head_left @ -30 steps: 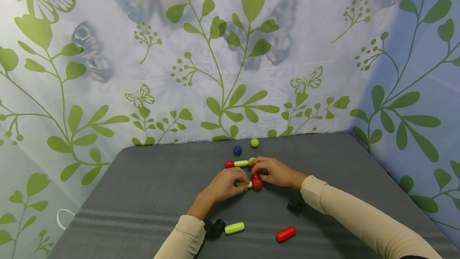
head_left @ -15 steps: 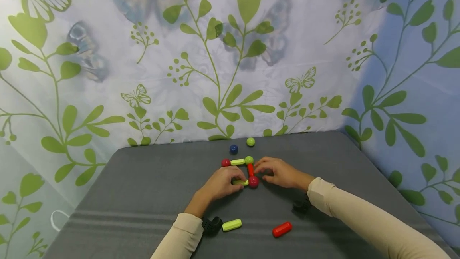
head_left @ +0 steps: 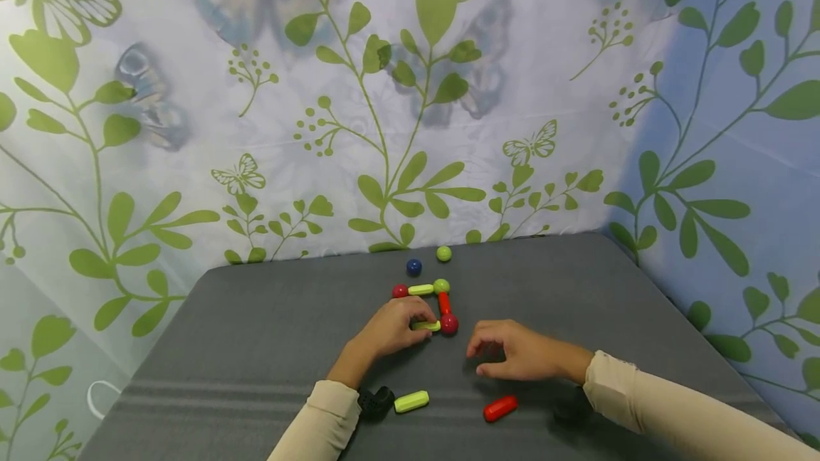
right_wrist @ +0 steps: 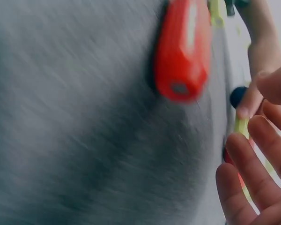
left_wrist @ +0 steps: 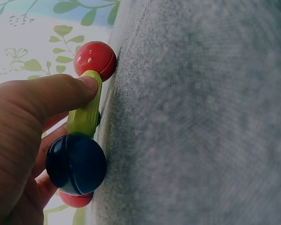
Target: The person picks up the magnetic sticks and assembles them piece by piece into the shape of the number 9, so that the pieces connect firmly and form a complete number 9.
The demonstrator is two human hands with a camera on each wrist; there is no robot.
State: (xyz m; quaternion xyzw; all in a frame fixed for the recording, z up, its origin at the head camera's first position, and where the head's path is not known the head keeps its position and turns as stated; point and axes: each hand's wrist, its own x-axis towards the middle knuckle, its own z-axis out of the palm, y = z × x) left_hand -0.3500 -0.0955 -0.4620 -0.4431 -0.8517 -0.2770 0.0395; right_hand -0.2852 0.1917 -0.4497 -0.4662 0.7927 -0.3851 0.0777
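My left hand (head_left: pixel 392 329) pinches a yellow-green building stick (left_wrist: pixel 85 117) low at the table, thumb along its side. A red ball (left_wrist: pixel 95 60) sits at one end of that stick, a dark blue ball (left_wrist: pixel 77 164) at the other; the hand covers the blue one in the head view. From the red ball a red stick (head_left: pixel 444 302) runs back to a green ball (head_left: pixel 441 287), then another yellow-green stick (head_left: pixel 421 290) leads to a second red ball (head_left: pixel 400 292). My right hand (head_left: pixel 522 351), fingers loosely bent and holding nothing, is just behind a loose red stick (head_left: pixel 500 408).
A loose yellow-green stick (head_left: pixel 411 401) lies at the front of the grey table (head_left: pixel 256 347). Behind the joined pieces are a loose blue ball (head_left: pixel 413 267) and a green ball (head_left: pixel 444 253). A leaf-patterned curtain (head_left: pixel 275 134) hangs along the back edge.
My right hand has left the red stick in the joined pieces and moved right and toward the front, near the loose red stick. The left hand keeps its pinch on the yellow-green stick.
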